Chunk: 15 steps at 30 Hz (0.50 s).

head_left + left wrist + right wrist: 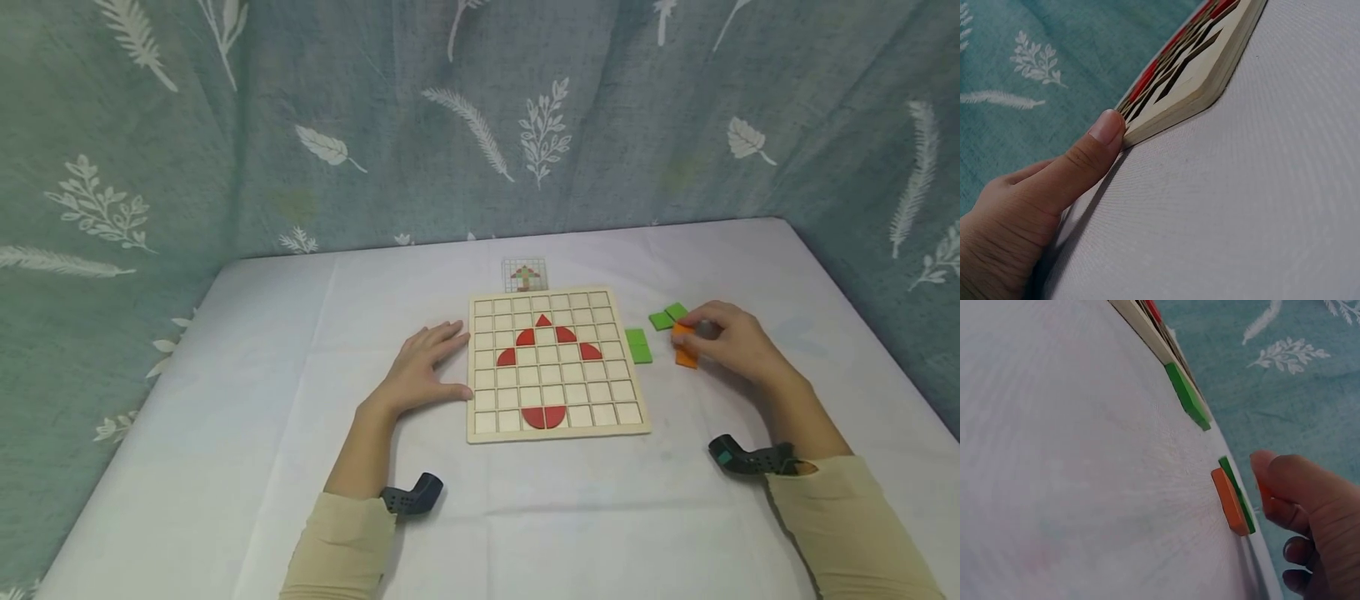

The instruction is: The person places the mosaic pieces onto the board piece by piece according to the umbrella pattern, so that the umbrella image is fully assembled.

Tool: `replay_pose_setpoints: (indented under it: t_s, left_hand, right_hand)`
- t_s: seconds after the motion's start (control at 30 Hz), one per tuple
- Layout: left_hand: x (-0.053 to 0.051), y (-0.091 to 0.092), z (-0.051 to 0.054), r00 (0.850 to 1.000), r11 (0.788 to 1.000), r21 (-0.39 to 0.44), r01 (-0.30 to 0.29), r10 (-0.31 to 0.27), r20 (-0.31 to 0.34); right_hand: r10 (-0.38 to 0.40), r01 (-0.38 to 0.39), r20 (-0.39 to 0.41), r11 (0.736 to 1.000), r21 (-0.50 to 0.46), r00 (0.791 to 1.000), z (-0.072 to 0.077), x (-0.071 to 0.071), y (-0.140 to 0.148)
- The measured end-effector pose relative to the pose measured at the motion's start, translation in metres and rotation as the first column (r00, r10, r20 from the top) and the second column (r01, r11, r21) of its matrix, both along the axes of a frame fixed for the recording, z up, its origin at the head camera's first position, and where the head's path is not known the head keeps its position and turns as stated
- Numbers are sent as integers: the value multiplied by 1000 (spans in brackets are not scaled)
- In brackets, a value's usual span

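A square wooden grid board (576, 393) lies flat on the white table, with several red pieces in its cells: a triangle (543, 321), quarter rounds (526, 337) and, near the front edge, two side by side (543, 417). My left hand (418, 368) rests at the board's left edge, thumb (1107, 128) and fingertips touching it. Right of the board, my right hand (731, 342) pinches an orange tile (682, 330) between thumb and fingers, just above the table. Another orange tile (1230, 501) lies below it. Fingers cover part of the held tile.
Two green tiles (639, 345) lie against the board's right edge, and two more green tiles (662, 321) sit near the right hand. Behind the board lies a small pattern card (525, 273). A leaf-print curtain (390, 150) hangs behind the table.
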<state>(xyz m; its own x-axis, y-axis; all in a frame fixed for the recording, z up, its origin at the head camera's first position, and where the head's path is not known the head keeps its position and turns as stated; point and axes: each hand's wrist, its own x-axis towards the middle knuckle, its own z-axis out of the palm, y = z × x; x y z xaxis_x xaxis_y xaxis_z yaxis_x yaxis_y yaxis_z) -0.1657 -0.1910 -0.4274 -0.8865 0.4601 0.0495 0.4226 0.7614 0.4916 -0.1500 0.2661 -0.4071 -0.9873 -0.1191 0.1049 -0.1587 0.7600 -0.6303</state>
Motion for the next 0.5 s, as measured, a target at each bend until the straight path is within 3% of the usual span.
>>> replay_pose_setpoints:
  t_s: [0.27, 0.5]
  left_hand:
    - [-1, 0, 1, 1000, 1000, -7, 0, 1, 23]
    - [-1, 0, -1, 1000, 1000, 5, 5, -5, 5]
  right_hand:
    - [73, -75, -105, 997, -18, 992, 6, 1, -9]
    - [144, -161, -209, 985, -66, 967, 15, 6, -24]
